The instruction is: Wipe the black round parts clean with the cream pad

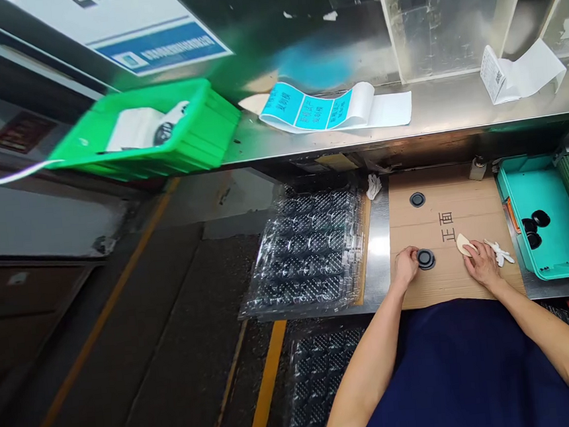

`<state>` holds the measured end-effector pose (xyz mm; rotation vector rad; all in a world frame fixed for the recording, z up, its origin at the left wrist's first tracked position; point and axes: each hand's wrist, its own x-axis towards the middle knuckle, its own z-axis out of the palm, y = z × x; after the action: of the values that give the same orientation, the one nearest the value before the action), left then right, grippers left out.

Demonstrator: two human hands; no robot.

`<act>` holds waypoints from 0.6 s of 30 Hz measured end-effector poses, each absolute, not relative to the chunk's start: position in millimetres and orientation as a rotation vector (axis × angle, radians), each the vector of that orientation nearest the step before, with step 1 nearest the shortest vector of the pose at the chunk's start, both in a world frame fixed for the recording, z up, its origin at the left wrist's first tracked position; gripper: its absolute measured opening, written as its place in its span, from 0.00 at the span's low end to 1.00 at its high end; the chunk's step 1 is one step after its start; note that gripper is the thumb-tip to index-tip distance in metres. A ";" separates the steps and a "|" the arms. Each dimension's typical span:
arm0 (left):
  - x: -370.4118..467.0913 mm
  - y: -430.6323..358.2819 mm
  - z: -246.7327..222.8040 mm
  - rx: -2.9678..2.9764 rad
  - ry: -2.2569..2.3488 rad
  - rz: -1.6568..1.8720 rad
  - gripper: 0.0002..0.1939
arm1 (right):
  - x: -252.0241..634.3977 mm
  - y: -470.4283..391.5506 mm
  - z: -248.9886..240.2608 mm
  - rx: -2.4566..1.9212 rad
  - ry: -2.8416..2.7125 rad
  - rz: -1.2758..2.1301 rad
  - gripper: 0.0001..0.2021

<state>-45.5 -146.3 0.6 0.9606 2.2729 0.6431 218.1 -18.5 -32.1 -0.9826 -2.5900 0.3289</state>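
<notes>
My left hand (406, 265) rests on the cardboard sheet (430, 290), its fingertips at the left edge of a dark round part (425, 259); its fingers are bent close together, and whether they grip the part is too small to tell. My right hand (482, 262) holds a pale, cream-coloured rounded piece (465, 244) between thumb and fingers, above the cardboard. A second dark round part (417, 199) lies farther back on the sheet. Just right of my right hand is a crumpled white thing (500, 253).
Stacked clear trays (308, 251) stand left of the cardboard. At the right, a teal bin (561, 249) holds several black parts (532, 235). A small bottle (478, 168) stands at the back. The shelf above carries a green bin (198, 138) and a blue label roll (323, 112).
</notes>
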 end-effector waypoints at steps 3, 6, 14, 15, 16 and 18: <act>-38.1 -146.4 0.8 0.969 2.292 0.636 0.15 | 218.1 -18.2 -32.4 -0.986 -2.595 0.321 0.17; -30.5 -146.6 6.0 0.995 2.312 0.615 0.15 | 217.8 -18.3 -33.0 -0.984 -2.592 0.317 0.17; -11.4 -151.5 26.3 1.386 2.239 0.427 0.38 | 217.1 -18.9 -30.9 -0.984 -2.591 0.321 0.17; -9.7 -151.7 25.6 1.435 2.184 0.394 0.41 | 217.1 -19.0 -30.7 -0.987 -2.590 0.320 0.17; -8.4 -151.6 24.3 1.460 2.152 0.373 0.43 | 217.2 -19.2 -30.6 -0.988 -2.588 0.319 0.17; -7.8 -150.3 20.7 1.452 2.155 0.358 0.38 | 217.4 -19.4 -30.6 -0.984 -2.583 0.318 0.17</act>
<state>-7.8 -150.3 20.7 1.4525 2.1549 0.3576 217.4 -19.4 -30.6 -0.9836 -2.5829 0.3178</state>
